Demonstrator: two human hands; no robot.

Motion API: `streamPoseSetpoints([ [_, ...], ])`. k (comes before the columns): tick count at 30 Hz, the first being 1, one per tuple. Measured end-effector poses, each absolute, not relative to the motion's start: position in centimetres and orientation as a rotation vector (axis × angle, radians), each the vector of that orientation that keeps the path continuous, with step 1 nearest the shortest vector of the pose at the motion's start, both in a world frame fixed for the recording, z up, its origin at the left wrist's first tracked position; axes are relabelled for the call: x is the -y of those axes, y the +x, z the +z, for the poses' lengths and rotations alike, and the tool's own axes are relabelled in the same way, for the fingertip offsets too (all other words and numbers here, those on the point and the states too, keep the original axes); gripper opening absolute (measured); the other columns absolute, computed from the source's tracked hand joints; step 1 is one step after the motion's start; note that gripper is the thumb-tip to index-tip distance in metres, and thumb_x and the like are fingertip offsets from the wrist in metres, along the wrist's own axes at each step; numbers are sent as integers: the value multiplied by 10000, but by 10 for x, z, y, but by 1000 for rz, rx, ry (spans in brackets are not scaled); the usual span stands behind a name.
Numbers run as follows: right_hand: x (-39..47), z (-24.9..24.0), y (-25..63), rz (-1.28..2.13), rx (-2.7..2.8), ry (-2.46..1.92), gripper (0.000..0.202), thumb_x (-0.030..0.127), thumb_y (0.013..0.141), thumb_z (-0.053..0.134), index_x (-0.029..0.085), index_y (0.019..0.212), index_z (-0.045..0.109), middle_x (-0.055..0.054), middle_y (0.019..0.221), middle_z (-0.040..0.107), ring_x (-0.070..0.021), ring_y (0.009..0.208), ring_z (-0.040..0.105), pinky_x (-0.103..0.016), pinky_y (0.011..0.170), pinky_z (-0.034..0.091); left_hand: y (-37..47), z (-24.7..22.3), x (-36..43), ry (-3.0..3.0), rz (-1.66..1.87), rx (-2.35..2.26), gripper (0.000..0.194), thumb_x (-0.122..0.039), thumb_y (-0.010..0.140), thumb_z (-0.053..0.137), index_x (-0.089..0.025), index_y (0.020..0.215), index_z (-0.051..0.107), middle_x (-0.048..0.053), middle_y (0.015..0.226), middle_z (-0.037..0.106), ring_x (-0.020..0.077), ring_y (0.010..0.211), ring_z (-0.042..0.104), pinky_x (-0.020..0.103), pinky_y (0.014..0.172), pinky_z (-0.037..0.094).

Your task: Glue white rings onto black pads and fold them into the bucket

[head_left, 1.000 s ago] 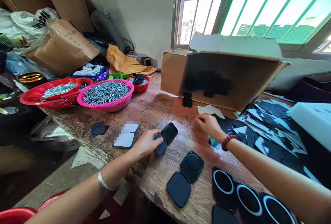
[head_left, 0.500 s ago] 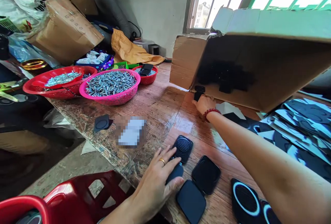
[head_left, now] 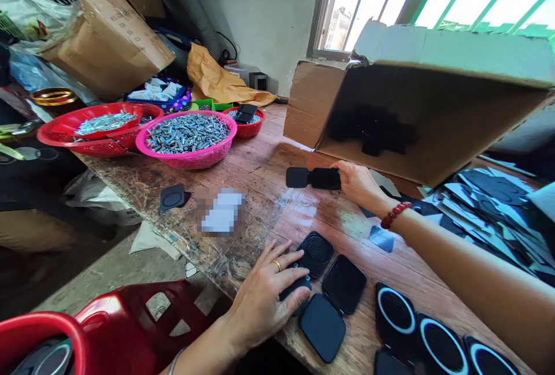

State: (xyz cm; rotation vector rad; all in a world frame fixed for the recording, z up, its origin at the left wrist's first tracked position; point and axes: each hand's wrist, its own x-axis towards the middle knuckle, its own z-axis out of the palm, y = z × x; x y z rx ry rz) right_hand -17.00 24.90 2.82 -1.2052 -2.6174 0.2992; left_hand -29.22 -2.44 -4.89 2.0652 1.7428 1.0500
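Observation:
My right hand (head_left: 359,187) is closed on the right end of a black hinged two-panel case (head_left: 297,177), held unfolded above the table in front of the carton. My left hand (head_left: 271,288) curves over the near panel of another black hinged case (head_left: 316,252), thumb on one side and fingers on the other. That case's far panel, with a ribbed round face, shows beyond my fingertips; the near panel is mostly covered. Right beside it an unfolded black case (head_left: 344,284) lies on the table. More black cases with white rings (head_left: 395,308) lie at the lower right.
A big open carton (head_left: 433,161) with black pieces inside stands at the back right, near stacked dark sheets (head_left: 489,213). Back left, a pink basket (head_left: 186,160) and red baskets (head_left: 99,147) hold small metal parts. A red chair (head_left: 130,311) stands by the table edge.
My right hand has come out of the carton's mouth toward me, bringing a black hinged case, now unfolded. My left hand and the case under it have shifted slightly right, closer to the neighbouring case.

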Motion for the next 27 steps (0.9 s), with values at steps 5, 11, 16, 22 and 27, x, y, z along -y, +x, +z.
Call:
streamPoseSetpoints([
  [5,-206,17,-186,707,2807,-748,411,46,836,400,173,1008,750,-19,894,754,-151,827,671,-228,743,480,-293,-50,35,1919,1646,-1966,129,-221,932,548,-219,971,671,71,935,648,210,988,600,386,885,530],
  [11,-176,-5,-203,834,2831,-504,422,19,818,434,200,1006,765,-28,950,761,-154,872,681,-251,802,497,-295,-52,28,1930,1467,-2354,212,-269,955,512,-224,1121,635,93,1215,624,270,1229,514,497,1053,428],
  [16,-159,9,-168,691,2708,-598,376,51,865,446,136,1131,698,-133,1069,702,-205,967,653,-340,875,490,-296,-54,26,2063,1031,-2393,319,-324,991,433,-209,1165,674,83,1236,680,305,1194,559,546,1016,444],
  [22,-98,35,-71,672,2551,-596,251,208,969,440,213,982,690,-70,943,707,-182,864,674,-294,755,543,-285,-53,36,2105,849,-2442,364,-370,982,453,-195,1209,677,106,1272,662,306,1132,573,496,913,501],
  [27,-40,17,16,557,2427,-772,234,229,924,526,325,1053,697,-26,1001,736,-190,882,719,-242,700,586,-284,-52,33,2164,748,-2403,377,-381,990,432,-209,1229,668,101,1278,657,300,1136,568,482,912,500],
])
